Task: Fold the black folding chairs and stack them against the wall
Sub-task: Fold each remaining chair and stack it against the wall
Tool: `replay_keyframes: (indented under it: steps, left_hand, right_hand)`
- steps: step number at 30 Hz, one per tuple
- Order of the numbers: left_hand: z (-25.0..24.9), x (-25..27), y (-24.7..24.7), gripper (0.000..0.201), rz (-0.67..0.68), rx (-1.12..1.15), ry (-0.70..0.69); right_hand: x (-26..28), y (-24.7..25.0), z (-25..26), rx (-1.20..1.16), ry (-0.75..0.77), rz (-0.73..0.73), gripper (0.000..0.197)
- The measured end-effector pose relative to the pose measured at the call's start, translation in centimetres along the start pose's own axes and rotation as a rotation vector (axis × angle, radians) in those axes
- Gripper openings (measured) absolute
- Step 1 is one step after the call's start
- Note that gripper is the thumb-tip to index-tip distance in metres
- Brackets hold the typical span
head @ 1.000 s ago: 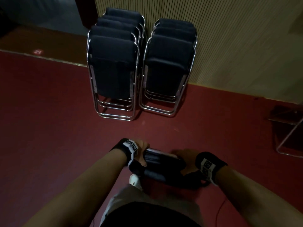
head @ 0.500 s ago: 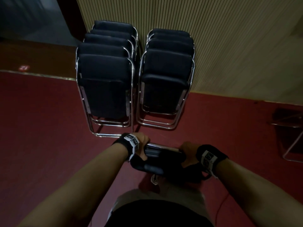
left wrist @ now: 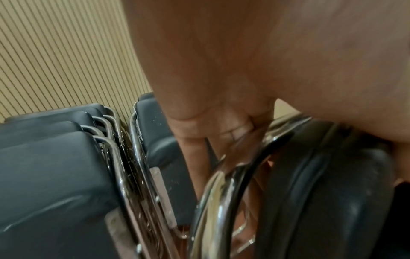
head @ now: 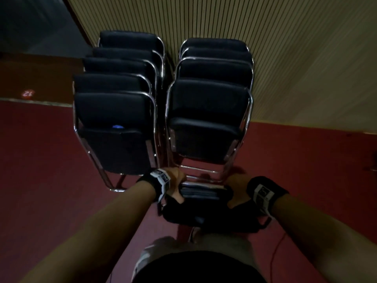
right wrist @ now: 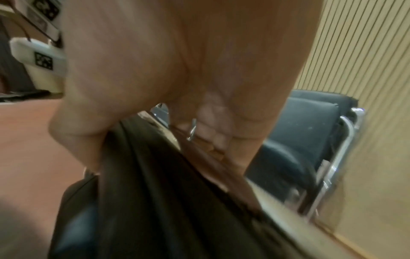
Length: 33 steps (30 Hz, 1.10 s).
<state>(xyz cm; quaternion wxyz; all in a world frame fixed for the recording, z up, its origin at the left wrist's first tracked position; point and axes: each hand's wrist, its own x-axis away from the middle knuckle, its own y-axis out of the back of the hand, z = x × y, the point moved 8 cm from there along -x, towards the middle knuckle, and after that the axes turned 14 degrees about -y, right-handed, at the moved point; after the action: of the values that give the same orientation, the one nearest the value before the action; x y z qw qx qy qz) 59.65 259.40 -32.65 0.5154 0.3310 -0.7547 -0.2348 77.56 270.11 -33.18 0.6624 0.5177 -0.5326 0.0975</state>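
Observation:
I carry a folded black chair (head: 204,207) upright in front of my body, seen from its top edge. My left hand (head: 175,184) grips its left upper corner, fingers curled round the chrome frame (left wrist: 221,201). My right hand (head: 236,190) grips the right upper corner, thumb on the near side of the black pad (right wrist: 155,192). Two rows of folded black chairs lean on the ribbed wall (head: 285,48): the left stack (head: 114,127) and the right stack (head: 208,119). The held chair stands just in front of the right stack's feet.
Red carpet (head: 40,170) covers the floor around the stacks. A brown strip with a red number mark (head: 28,92) lies at the far left. A dark doorway (head: 30,23) opens left of the wall. A thin cable (head: 275,252) trails near my right leg.
I have walked closer to the wall with the folded chair. The stacks now fill the view and the chair's top edge is right in front of the right stack. Both grips are unchanged.

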Motion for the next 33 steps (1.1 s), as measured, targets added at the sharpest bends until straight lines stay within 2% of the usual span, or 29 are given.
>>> replay_keyframes:
  steps: [3,5,7,13,15,17,18,20,21,23,26,28,33]
  left_hand:
    - [2.1,-2.9,2.9,0.055,0.055,0.042,0.032]
    - [3.0,-4.0,3.4,0.059,0.041,0.079,0.043]
    - [5.2,-5.1,5.6,0.063,0.041,0.047,0.085]
    - [10.9,-7.7,10.3,0.076,-0.002,0.086,0.098]
    - [13.0,-7.3,12.7,0.066,-0.049,0.138,0.103]
    - [15.1,-7.6,15.8,0.058,-0.150,0.174,0.121]
    - [16.7,-8.8,17.6,0.059,-0.197,0.194,0.117]
    - [17.9,-10.6,20.0,0.065,-0.292,0.195,0.122]
    - [19.2,-12.1,21.1,0.069,-0.308,0.204,0.125]
    - [19.8,-13.8,22.0,0.074,-0.318,0.209,0.137]
    - [21.2,-16.4,22.8,0.072,-0.338,0.204,0.151]
    - [23.2,-18.2,23.5,0.069,-0.344,0.201,0.154]
    - [24.3,-20.2,25.3,0.067,-0.333,0.184,0.173]
  right_hand:
    - [-2.2,3.7,-1.7,0.021,0.043,0.011,0.034]
    - [-2.9,4.6,-2.1,0.004,0.067,0.024,0.038]
    - [-5.1,7.8,-2.8,0.054,0.105,0.013,0.047]
    - [-10.7,14.3,-3.9,0.013,0.120,0.021,0.033]
    - [-12.7,16.4,-4.2,-0.060,0.123,0.029,0.035]
    - [-14.2,19.2,-5.2,-0.190,0.120,-0.091,0.033]
    - [-15.7,20.7,-6.6,-0.281,0.082,-0.157,0.036]
    - [-16.8,21.6,-9.8,-0.396,-0.033,-0.280,0.061]
    - [-18.1,22.3,-11.5,-0.376,-0.122,-0.313,0.073]
    - [-18.6,22.3,-13.9,-0.308,-0.240,-0.389,0.085]
    - [-20.2,23.0,-15.4,-0.299,-0.343,-0.483,0.083]
    - [-22.7,24.3,-15.8,-0.334,-0.422,-0.479,0.080]
    - [-25.1,26.3,-16.8,-0.326,-0.461,-0.444,0.084]
